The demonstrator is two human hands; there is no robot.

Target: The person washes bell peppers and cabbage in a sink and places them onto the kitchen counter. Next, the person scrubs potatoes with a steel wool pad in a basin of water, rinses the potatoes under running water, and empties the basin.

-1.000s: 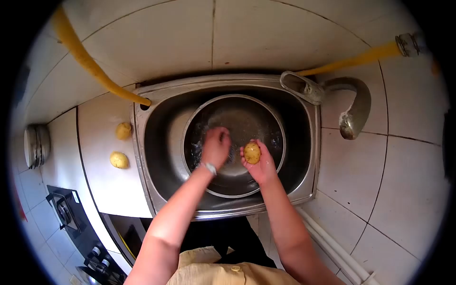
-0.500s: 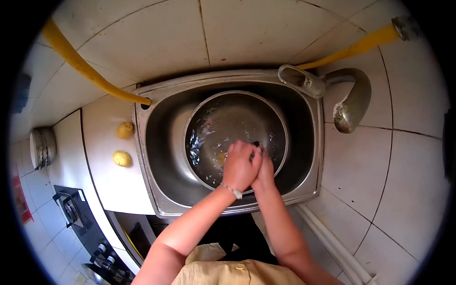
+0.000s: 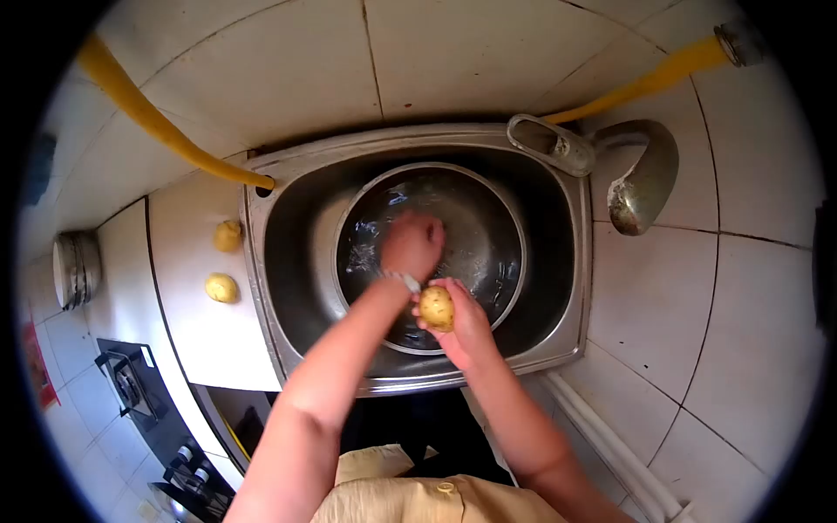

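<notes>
In the head view, my right hand [image 3: 466, 318] is closed round a yellow potato [image 3: 437, 309] at the near side of a round metal basin [image 3: 526, 261]. My left hand [image 3: 411, 244] is over the water [image 3: 471, 218] in that basin, left of its middle. Its fingers point away from me and are blurred; whether they hold anything I cannot make out. A pale bracelet [image 3: 406, 281] circles my left wrist, close to the potato. The basin stands inside a steel sink [image 3: 580, 340].
Two more potatoes, one farther back [image 3: 227, 236] and one nearer [image 3: 221, 288], lie on the white counter [image 3: 231, 349] left of the sink. A faucet [image 3: 641, 187] stands at the back right. A yellow hose [image 3: 166, 131] enters the sink's back left corner. A gas stove [image 3: 131, 383] lies lower left.
My hands were together over the basin's near right part. Now they are apart: the left has moved left and farther back, and the right shows a potato in its grip.
</notes>
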